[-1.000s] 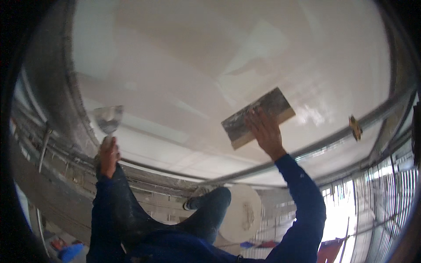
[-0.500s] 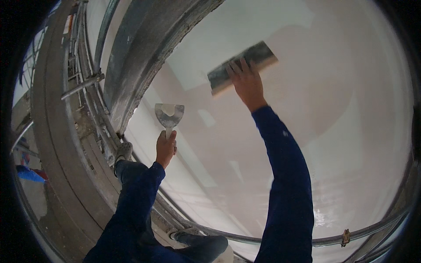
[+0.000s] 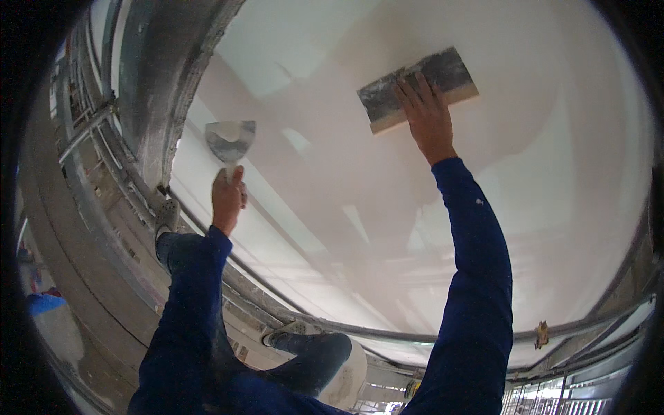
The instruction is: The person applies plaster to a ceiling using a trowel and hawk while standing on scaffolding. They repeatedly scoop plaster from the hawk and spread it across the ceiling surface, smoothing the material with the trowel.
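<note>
My left hand (image 3: 228,200) is closed round the handle of a putty knife (image 3: 231,144). Its flared metal blade points up and carries a dab of pale filler; it is held in front of the wall, and whether it touches I cannot tell. Higher and to the right, my right hand (image 3: 429,123) grips a wide smoothing blade (image 3: 453,72), dark and filler-smeared, with a pale strip along its lower edge. My fingers lie over its face, and the thumb is hidden. The blade lies at or against the plastered wall (image 3: 332,200), which shows whitish and pinkish patches.
A rough grey concrete beam or column (image 3: 162,76) edges the wall on the left. Metal scaffold tubes (image 3: 86,135) and planks (image 3: 90,263) run down the left. A rail with a rusty clamp (image 3: 541,335) crosses below. A pale bucket-like thing (image 3: 349,373) stands by my knee.
My right hand and the wide blade have shifted right and slightly up in the view. My left hand with the putty knife sits further left and higher. The whole view has also shifted.
</note>
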Tool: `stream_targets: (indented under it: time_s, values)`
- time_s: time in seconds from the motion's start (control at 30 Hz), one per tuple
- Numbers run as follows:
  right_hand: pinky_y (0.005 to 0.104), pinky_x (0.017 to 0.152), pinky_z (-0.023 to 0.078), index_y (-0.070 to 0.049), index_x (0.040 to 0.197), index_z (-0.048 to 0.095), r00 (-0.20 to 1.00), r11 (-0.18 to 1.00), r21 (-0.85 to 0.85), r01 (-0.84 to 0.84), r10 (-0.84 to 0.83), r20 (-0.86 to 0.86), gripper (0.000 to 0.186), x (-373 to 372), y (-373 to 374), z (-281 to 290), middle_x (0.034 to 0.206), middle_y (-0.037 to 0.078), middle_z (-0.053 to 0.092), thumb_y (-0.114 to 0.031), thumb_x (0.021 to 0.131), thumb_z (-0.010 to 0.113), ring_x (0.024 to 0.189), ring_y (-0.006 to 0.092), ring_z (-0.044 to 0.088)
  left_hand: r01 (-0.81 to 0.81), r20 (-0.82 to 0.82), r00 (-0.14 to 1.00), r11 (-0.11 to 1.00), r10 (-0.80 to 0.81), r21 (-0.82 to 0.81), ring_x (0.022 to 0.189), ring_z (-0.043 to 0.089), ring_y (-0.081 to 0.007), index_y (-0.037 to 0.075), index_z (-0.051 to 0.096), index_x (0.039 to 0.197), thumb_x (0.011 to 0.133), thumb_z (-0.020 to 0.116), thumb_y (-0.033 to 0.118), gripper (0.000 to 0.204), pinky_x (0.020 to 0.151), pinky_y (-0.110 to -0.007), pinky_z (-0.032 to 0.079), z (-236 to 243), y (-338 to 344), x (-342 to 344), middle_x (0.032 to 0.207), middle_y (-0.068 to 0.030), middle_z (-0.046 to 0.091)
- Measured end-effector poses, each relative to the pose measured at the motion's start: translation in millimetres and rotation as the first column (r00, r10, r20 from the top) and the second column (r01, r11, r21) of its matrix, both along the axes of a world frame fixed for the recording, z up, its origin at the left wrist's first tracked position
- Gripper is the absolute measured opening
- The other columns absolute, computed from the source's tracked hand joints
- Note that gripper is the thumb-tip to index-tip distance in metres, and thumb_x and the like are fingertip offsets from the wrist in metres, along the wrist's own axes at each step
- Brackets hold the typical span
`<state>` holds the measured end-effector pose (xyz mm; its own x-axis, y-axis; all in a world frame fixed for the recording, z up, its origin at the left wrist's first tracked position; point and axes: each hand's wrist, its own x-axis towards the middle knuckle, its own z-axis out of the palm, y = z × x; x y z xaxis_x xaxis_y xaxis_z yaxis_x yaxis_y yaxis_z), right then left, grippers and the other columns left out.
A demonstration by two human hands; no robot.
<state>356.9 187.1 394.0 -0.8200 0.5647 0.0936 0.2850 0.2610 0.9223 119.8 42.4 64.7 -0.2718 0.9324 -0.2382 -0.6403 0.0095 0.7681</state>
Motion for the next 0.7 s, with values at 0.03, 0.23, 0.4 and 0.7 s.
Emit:
stream_targets:
  time_s: [0.03,0.23,0.4,0.7]
  values:
    - [0.0441,0.113,0.031,-0.023,0.143,0.043,0.997,0.997,0.025,0.069,-0.070,0.044,0.056,25,-16,1,0.146,-0.004,0.044,-0.014,0.089,0.055,0.138,0.0233,0.035,-0.004,0.019,1.000,1.000,0.004,-0.008,0.042,0.042,-0.0065,0.010,0.046,0.087,0.097,0.058,0.030,0.025,0.035,-0.023,0.033,1,-2,-2,0.059,0.0034,0.043]
    - [0.0482,0.115,0.027,-0.023,0.147,0.036,0.940,0.951,0.043,0.307,-0.310,0.139,0.062,170,-134,-2,0.151,-0.005,0.037,-0.018,0.088,0.056,0.142,0.0235,0.029,-0.024,-0.120,0.992,0.999,0.029,0.044,0.043,0.039,-0.0064,0.010,0.047,0.087,0.097,0.058,0.033,0.027,0.036,-0.023,0.034,-14,-8,-15,0.058,0.0040,0.041]
    - [0.0473,0.116,0.025,-0.024,0.144,0.043,0.894,0.952,-0.094,0.290,-0.304,-0.330,0.060,208,-287,-72,0.150,-0.004,0.040,-0.007,0.087,0.052,0.140,0.0215,0.034,-0.083,-0.163,0.984,0.996,0.078,-0.021,0.048,0.041,-0.0064,0.007,0.057,0.106,0.096,0.060,0.026,0.022,0.038,-0.022,0.034,-53,19,-29,0.069,0.0023,0.048]
    - [0.0441,0.094,0.044,-0.011,0.127,0.058,-0.645,0.549,-0.634,0.545,-0.209,-0.736,0.053,147,-651,-350,0.126,0.014,0.061,0.002,0.077,0.051,0.116,0.0344,0.056,0.520,-0.346,0.823,0.844,-0.451,0.136,0.051,0.044,-0.0077,0.011,0.051,0.088,0.097,0.058,0.028,0.021,0.042,-0.024,0.033,5,-71,123,0.064,0.0007,0.047]
